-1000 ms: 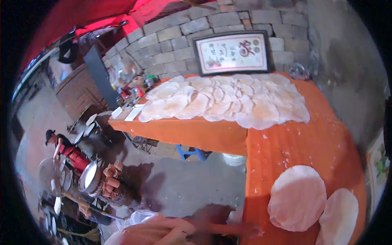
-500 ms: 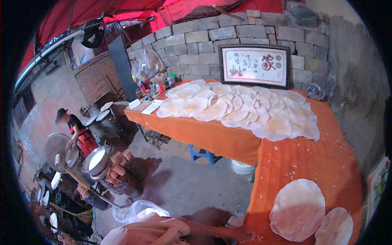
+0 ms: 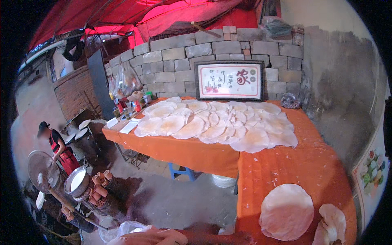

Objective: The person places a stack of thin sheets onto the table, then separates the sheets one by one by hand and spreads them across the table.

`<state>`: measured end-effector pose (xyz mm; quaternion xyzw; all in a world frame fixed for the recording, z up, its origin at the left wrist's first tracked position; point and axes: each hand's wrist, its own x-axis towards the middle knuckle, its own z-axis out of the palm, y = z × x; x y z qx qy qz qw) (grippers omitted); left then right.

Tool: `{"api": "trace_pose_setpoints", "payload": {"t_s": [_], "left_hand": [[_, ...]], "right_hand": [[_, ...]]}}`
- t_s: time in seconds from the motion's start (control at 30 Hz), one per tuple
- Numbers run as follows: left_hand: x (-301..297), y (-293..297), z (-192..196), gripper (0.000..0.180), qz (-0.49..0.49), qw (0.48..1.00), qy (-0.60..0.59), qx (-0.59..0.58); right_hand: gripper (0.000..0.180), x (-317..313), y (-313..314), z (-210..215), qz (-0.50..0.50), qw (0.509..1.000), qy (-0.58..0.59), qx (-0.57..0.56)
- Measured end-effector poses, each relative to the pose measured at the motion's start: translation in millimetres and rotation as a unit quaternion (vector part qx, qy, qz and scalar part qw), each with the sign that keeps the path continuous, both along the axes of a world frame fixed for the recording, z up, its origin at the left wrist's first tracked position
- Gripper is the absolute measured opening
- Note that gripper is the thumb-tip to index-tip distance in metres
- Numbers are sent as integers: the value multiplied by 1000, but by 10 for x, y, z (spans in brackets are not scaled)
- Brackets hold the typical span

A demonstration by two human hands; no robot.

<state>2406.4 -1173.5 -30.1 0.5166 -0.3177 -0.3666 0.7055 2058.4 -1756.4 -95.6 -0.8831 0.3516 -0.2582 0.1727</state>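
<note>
A round pale flatbread [image 3: 287, 212] lies flat on the orange cloth at the near right. Beside it, at the lower edge, a second flatbread [image 3: 331, 223] is bent, with its near part folded up. What lifts it is cut off by the edge, and my right hand does not show. My left forearm, in a pinkish sleeve [image 3: 153, 237], reaches rightward along the bottom of the view. At the table's near left edge is my left hand [image 3: 244, 238], dark and partly cut off; its fingers cannot be made out.
Many overlapping flatbreads [image 3: 216, 122] cover the far part of the orange-covered table [image 3: 281, 167], before a framed picture [image 3: 229, 81]. A blue stool [image 3: 181, 171] stands beneath. At left, a person [image 3: 63, 149] works near a large pot [image 3: 77, 181] and clay-coloured cylinders [image 3: 99, 190].
My view has shifted, so the table sits lower and further left. The smaller flatbread, flat before, is now bent up. My left arm stays low in the view.
</note>
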Motion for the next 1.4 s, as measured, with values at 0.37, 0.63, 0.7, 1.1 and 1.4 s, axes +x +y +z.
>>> {"api": "trace_pose_setpoints", "payload": {"t_s": [0.37,0.63,0.7,1.1,1.4], "left_hand": [[24,-818,-70,46,12,990,132,-38],[-347,-1026,-162,49,-13,966,258,-23],[-468,-1240,-180,50,20,954,297,-43],[-31,-946,987,36,-158,860,466,133],[-178,-833,743,39,-223,917,291,154]], "right_hand": [[28,713,1998,713,51,997,51,-6],[29,1496,4223,2264,45,992,114,25],[30,1155,4089,1500,86,986,141,16],[31,1775,4602,2112,-39,974,-72,212],[14,1513,4518,2069,-161,944,-137,253]]}}
